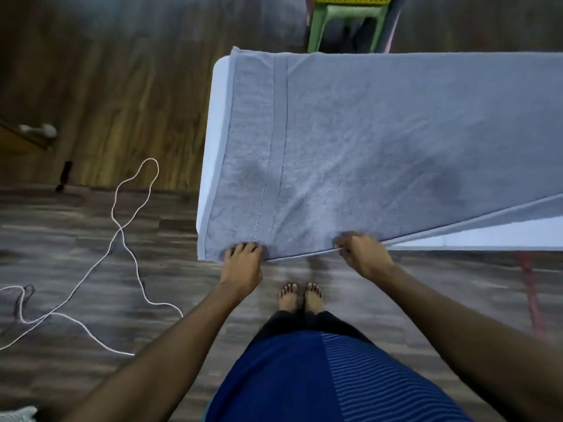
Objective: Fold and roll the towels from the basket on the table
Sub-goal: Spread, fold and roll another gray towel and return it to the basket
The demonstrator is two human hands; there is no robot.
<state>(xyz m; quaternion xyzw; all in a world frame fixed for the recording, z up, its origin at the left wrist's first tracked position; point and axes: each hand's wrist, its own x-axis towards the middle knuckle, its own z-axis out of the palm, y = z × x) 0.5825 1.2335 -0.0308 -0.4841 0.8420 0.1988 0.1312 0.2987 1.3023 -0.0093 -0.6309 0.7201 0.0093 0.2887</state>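
Table (213, 141) w/ grey towel (380, 141); both hands' fingers (243, 248) pinch near edge.

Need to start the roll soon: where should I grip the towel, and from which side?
Grip the towel along its near edge, where the left hand and right hand already pinch it. Come from the near side: that edge hangs at the table lip, so fingers can get under.

worktop (213, 141): covered by spread towel (380, 141), nothing standing on it | near edge: both hands occupy it | far side: green stool (344, 22) close behind | floor left: loose cord (128, 239)
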